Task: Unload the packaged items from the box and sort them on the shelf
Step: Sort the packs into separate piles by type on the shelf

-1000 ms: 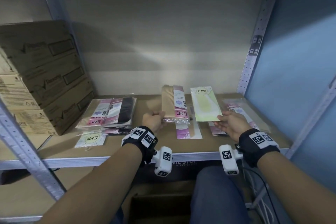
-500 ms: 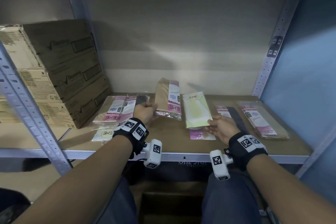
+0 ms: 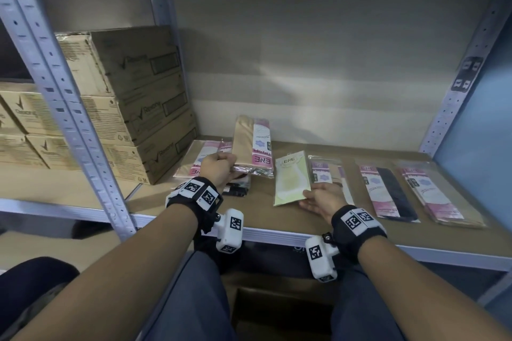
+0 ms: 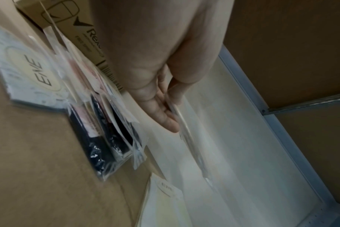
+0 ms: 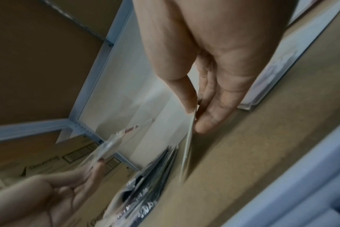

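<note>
Held in the left hand by its near lower edge: a beige-and-pink packet, tilted up off the shelf above a pile of similar packets at the left. Pinched in the right hand between thumb and fingers at the near corner: a pale yellow packet, its far end low over the shelf board. Seen edge-on from both wrist views: thin, flat sleeves with glossy film. Judged light, flexible and slippery; liable to sag or slide from a one-corner pinch. Best taken along a short edge, thumb on top and fingers spread beneath, or supported flat from below. Laid out further right, side by side: three more packets, among them a black-and-pink packet. Stacked at far left: cardboard cartons.
</note>
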Action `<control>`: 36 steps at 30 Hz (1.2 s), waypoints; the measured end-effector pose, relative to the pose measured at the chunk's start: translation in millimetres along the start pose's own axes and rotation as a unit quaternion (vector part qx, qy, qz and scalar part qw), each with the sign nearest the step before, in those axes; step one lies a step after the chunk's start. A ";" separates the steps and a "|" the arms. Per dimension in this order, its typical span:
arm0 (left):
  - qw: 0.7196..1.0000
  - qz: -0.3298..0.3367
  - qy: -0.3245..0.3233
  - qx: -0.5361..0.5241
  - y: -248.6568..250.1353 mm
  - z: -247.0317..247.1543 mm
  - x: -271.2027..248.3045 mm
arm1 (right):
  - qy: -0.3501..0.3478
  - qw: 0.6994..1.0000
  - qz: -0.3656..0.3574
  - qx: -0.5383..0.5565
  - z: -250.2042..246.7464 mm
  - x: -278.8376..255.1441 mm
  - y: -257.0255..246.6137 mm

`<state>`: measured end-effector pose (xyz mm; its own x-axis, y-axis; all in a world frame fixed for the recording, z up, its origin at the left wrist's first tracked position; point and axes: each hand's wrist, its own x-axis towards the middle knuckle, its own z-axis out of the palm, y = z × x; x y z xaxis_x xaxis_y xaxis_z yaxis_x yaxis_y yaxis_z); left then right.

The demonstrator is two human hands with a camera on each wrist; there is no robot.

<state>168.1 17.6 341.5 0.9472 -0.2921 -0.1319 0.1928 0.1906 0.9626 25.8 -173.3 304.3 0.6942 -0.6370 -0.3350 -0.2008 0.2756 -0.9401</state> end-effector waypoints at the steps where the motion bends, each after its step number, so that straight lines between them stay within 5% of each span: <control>1: 1.000 -0.001 0.001 0.000 -0.4 -1.3 0.1 | 0.005 1.000 -0.004 -0.021 3.0 0.2 0.1; 4: 1.000 -0.003 0.007 -0.003 -2.0 -2.8 0.3 | 0.046 0.985 -0.038 -0.164 6.5 1.2 0.3; 7: 1.000 -0.005 0.006 -0.003 -4.2 -2.0 -0.3 | 0.070 0.933 -0.090 -0.340 0.8 -1.1 -1.4; 12: 1.000 -0.017 0.004 0.003 -9.8 3.1 -0.4 | 0.041 0.904 -0.111 -0.411 -7.7 -8.3 -4.6; 22: 0.997 -0.046 -0.064 -0.005 -23.9 36.1 -18.6 | -0.038 0.978 -0.125 -0.162 -3.6 -27.6 -24.7; 30: 0.983 -0.078 -0.167 0.017 -29.7 53.8 -35.6 | -0.049 0.995 -0.089 -0.012 -11.4 -38.9 -35.2; 36: 0.979 0.030 -0.078 0.184 -26.1 40.5 -15.4 | -0.056 0.995 -0.082 -0.005 -35.0 -36.1 -39.5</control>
<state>138.2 -20.9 328.0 0.8981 -0.4355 -0.0618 0.0045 -0.1312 0.9913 -15.6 -186.3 351.3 0.7908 -0.5885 -0.1680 -0.0850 0.1663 -0.9824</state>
